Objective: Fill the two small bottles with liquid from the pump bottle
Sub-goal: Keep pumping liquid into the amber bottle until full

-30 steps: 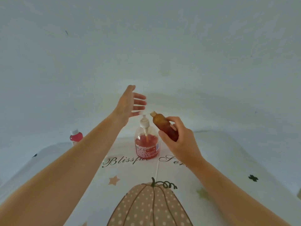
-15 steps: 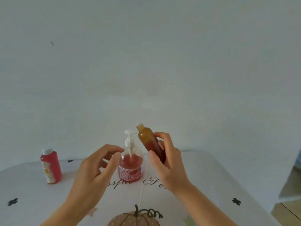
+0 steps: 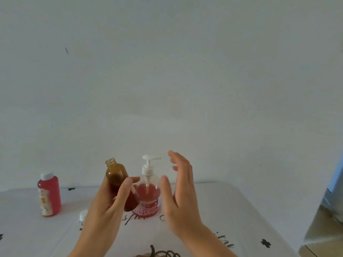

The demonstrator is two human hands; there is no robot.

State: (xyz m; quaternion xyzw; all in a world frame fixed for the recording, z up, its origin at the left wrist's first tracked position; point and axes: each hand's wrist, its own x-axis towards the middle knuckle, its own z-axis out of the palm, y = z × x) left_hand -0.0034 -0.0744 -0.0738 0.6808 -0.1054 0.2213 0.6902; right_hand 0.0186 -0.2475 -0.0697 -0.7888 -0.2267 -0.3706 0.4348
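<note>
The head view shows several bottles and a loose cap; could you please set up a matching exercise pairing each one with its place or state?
Things:
1. amber bottle
2. pump bottle
3. red bottle
4. white cap

States:
A. stands capped on the table at far left
B. lies loose on the table beside the left hand
C. uncapped, tilted, held in a grip
D. stands between the two hands, part full of pink liquid

Pairs: 1-C, 2-D, 3-A, 4-B

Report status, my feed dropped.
Left hand grips uncapped amber bottle. Right hand open beside pump bottle. Red bottle capped, far left. Nothing blocking.
</note>
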